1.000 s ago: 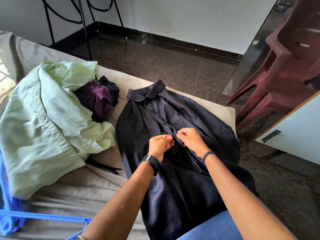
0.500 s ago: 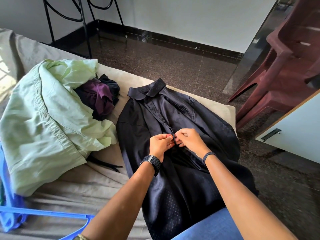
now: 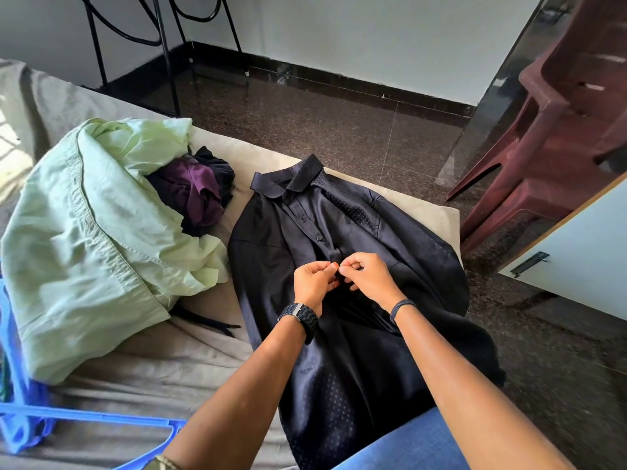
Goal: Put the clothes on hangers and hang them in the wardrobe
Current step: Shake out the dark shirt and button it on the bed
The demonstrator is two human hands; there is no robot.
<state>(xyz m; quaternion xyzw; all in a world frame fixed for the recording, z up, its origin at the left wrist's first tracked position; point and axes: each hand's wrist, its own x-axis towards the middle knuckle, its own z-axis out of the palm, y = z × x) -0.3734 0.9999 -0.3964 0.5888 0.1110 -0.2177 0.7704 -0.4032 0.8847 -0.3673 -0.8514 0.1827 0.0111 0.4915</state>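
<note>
A dark navy dotted shirt (image 3: 400,239) lies front up on the bed, collar pointing away from me. My left hand (image 3: 314,281) and my right hand (image 3: 368,278) meet over its button placket at mid-chest, each pinching the fabric edge with fingers curled. The buttons above my hands look fastened. A light green garment (image 3: 88,239) is heaped to the left, with a purple one (image 3: 195,189) and a dark one beside it. Blue plastic hangers (image 3: 68,417) lie at the bottom left of the bed.
The bed's beige sheet (image 3: 420,206) ends near the shirt's right side. Maroon plastic chairs (image 3: 556,137) stand at the right, beside a white cabinet door with a metal latch (image 3: 529,264). A black metal frame (image 3: 163,45) stands on the dark floor behind.
Both hands stay together on the placket, with small finger movements at the button. The shirt and the piles have not moved.
</note>
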